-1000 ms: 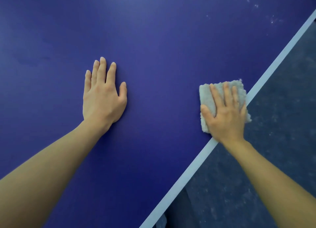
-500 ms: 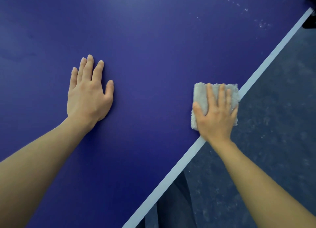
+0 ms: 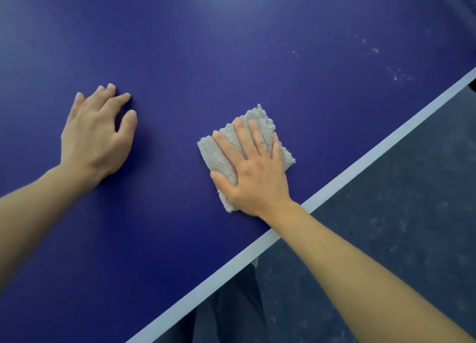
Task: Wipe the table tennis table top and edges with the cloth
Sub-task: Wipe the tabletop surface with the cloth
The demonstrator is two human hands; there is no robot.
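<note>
the folded grey cloth [image 3: 221, 157] lies flat on the blue bench [image 3: 231, 46], near its white edge line [image 3: 360, 167] but not touching it. the right hand [image 3: 255, 178] presses down on the cloth, its fingers [image 3: 244, 139] straight and spread, gripping nothing. well to the left, the left hand [image 3: 95, 136] rests on the bare bench top, fingers [image 3: 121, 99] loosely bent with the tips touching the surface, holding nothing. pale specks [image 3: 396, 75] dot the bench toward the far right. past the edge lies dark mottled floor [image 3: 386, 239].
</note>
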